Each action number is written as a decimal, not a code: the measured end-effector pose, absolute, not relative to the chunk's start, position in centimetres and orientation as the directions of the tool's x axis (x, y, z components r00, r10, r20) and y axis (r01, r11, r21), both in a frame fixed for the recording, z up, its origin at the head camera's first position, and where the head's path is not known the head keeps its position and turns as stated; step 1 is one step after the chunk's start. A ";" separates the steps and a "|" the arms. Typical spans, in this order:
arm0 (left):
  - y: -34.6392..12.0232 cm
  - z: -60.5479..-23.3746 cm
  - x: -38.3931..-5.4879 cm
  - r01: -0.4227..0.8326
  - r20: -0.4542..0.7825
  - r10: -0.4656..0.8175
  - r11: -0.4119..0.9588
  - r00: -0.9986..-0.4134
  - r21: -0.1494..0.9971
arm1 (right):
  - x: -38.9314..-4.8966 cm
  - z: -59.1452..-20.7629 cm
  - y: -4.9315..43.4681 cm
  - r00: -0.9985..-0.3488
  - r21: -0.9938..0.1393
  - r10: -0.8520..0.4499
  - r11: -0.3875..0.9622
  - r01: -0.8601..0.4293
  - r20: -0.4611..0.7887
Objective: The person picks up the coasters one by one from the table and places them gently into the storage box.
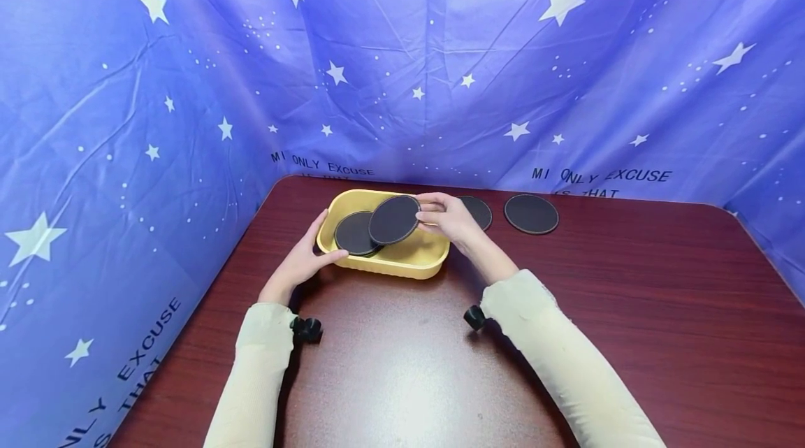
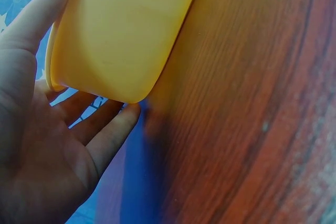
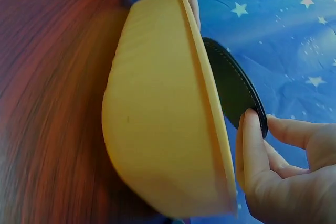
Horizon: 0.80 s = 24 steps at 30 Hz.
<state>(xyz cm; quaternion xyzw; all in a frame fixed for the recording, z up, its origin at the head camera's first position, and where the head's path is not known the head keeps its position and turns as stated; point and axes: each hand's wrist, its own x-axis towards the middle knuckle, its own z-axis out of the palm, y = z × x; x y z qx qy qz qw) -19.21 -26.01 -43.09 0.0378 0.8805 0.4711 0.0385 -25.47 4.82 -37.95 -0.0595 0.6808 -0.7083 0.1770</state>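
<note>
A yellow plastic storage bin with rounded corners stands toward the back of the table. My left hand grips its left end, thumb over the near rim and fingers along the far side and end wall. Between thumb and fingers of my right hand is the edge of a round black coaster with light stitching. That coaster is tilted above the bin's opening, and the right wrist view shows it rising past the rim. Inside the bin, at the left, lie stacked black coasters, partly covered by the held one.
Right of the bin, a black coaster lies flat on the dark red wooden table. Another coaster lies partly hidden behind my right hand. A blue star-patterned curtain hangs along the table's back and left edges.
</note>
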 end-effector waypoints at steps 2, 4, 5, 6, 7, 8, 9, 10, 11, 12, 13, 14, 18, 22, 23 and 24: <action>-26.0 -43.1 -19.2 0.025 -0.037 0.101 0.556 -0.994 0.831 | -25.5 -38.1 3.8 -0.929 -0.986 -0.333 0.011 0.168 -0.162; -26.0 -43.1 -19.2 0.023 -0.040 0.100 0.557 -0.994 0.830 | -25.5 -38.3 2.9 -0.926 -0.984 -0.334 0.025 0.176 -0.174; -26.1 -43.1 -19.2 0.021 -0.041 0.100 0.556 -0.994 0.831 | -25.5 -38.3 2.4 -0.924 -0.982 -0.335 0.033 0.183 -0.184; -26.1 -43.1 -19.2 0.020 -0.042 0.099 0.557 -0.994 0.830 | -25.5 -38.5 2.0 -0.921 -0.980 -0.336 0.037 0.195 -0.196; -26.1 -43.2 -19.3 0.019 -0.043 0.098 0.556 -0.994 0.831 | -25.5 -38.6 1.5 -0.918 -0.978 -0.336 0.040 0.207 -0.208; -26.1 -43.2 -19.3 0.021 -0.040 0.099 0.555 -0.994 0.831 | -25.5 -38.7 1.0 -0.917 -0.976 -0.336 0.042 0.216 -0.217; -26.1 -43.3 -19.3 0.023 -0.038 0.099 0.553 -0.994 0.833 | -25.5 -38.9 0.6 -0.915 -0.973 -0.334 0.038 0.228 -0.227; -26.1 -43.3 -19.4 0.024 -0.037 0.098 0.553 -0.994 0.833 | -25.5 -39.1 0.1 -0.912 -0.970 -0.332 0.035 0.242 -0.240; -26.1 -43.4 -19.4 0.024 -0.036 0.097 0.551 -0.995 0.834 | -25.5 -39.4 -0.2 -0.910 -0.967 -0.333 0.031 0.251 -0.247; -26.1 -43.4 -19.4 0.025 -0.034 0.097 0.552 -0.995 0.834 | -25.6 -39.7 -0.6 -0.909 -0.965 -0.330 0.025 0.262 -0.255; -26.1 -43.5 -19.4 0.025 -0.034 0.098 0.549 -0.995 0.835 | -25.6 -40.0 -0.9 -0.909 -0.963 -0.326 0.019 0.270 -0.262; -26.0 -43.5 -19.4 0.029 -0.033 0.102 0.549 -0.994 0.835 | -25.7 -40.3 -1.1 -0.909 -0.961 -0.320 0.015 0.278 -0.268; -25.9 -43.4 -19.4 0.035 -0.027 0.107 0.545 -0.994 0.838 | -26.0 -41.2 -1.4 -0.912 -0.952 -0.294 -0.019 0.305 -0.286; -26.0 -43.4 -19.4 0.034 -0.024 0.100 0.545 -0.995 0.838 | -26.0 -41.2 -1.3 -0.906 -0.943 -0.308 -0.065 0.325 -0.291; -26.0 -43.4 -19.4 0.034 -0.024 0.100 0.546 -0.995 0.837 | -26.0 -41.2 -1.3 -0.902 -0.941 -0.317 -0.072 0.331 -0.293; -26.0 -43.4 -19.4 0.035 -0.025 0.102 0.548 -0.995 0.836 | -26.0 -41.2 -1.2 -0.899 -0.940 -0.323 -0.072 0.334 -0.295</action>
